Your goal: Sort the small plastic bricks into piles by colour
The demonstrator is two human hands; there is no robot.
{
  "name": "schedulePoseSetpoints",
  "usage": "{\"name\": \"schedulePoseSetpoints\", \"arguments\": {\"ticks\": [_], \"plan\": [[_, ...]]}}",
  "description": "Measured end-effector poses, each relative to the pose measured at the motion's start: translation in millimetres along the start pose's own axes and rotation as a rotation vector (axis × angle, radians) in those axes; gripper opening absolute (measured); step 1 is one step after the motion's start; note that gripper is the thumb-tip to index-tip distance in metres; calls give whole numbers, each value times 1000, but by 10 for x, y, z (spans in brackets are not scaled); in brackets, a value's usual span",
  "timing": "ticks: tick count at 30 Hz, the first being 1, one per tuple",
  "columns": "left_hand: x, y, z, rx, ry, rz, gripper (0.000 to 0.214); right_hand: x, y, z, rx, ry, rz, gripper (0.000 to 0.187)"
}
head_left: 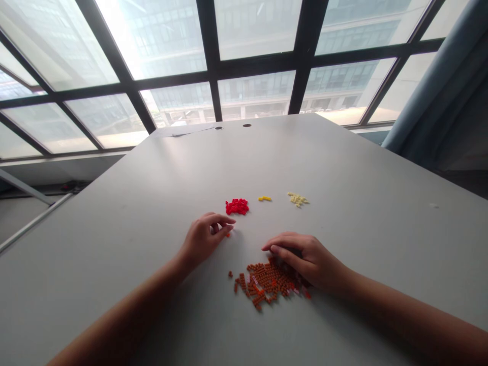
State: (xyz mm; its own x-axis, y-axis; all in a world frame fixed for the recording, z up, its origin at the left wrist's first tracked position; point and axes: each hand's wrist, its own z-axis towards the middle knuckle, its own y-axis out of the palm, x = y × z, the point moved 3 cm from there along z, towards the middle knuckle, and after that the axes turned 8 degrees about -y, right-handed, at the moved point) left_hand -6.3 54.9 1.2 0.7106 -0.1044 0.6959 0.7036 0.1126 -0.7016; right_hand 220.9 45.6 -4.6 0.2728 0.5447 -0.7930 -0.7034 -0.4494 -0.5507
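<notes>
My left hand point(208, 235) hovers just in front of a pile of small red toy bricks point(237, 206). Its thumb and forefinger are slightly apart, with no brick visible between them. A small orange brick point(227, 235) lies right by the thumb. My right hand point(301, 254) rests over the far right side of a larger pile of brown toy bricks point(263, 279). The fingers there are curled together with the thumb against them; whatever they hold is hidden. Some orange and pale pink bricks are mixed into the brown pile, and the hand covers part of it.
A few yellow bricks point(264, 199) and a scatter of cream bricks point(298, 199) lie beyond my hands on the white table point(343, 178). Two round cable holes and a thin sheet point(186, 132) are at the far edge. Windows stand behind; a blue curtain point(430, 96) hangs at right.
</notes>
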Motion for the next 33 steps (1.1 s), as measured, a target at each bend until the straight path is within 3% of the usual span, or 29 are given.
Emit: {"name": "schedulePoseSetpoints", "arguments": {"ticks": [8, 15, 19, 25, 33], "plan": [[-24, -75, -19, -234, -20, 97, 5, -23, -25, -17, 3, -12, -11, 26], [231, -6, -181, -606, 152, -111, 10, -283, 71, 10, -4, -401, -368, 16], [242, -8, -187, -597, 145, -148, 12, -381, 227, 26, -35, -456, -458, 16], [301, 60, -254, -560, 136, -35, 15, -355, 239, -12, -104, -285, -466, 5], [408, 52, -340, -558, 115, 58, 12, -388, 220, -17, -172, -107, -457, 10]]}}
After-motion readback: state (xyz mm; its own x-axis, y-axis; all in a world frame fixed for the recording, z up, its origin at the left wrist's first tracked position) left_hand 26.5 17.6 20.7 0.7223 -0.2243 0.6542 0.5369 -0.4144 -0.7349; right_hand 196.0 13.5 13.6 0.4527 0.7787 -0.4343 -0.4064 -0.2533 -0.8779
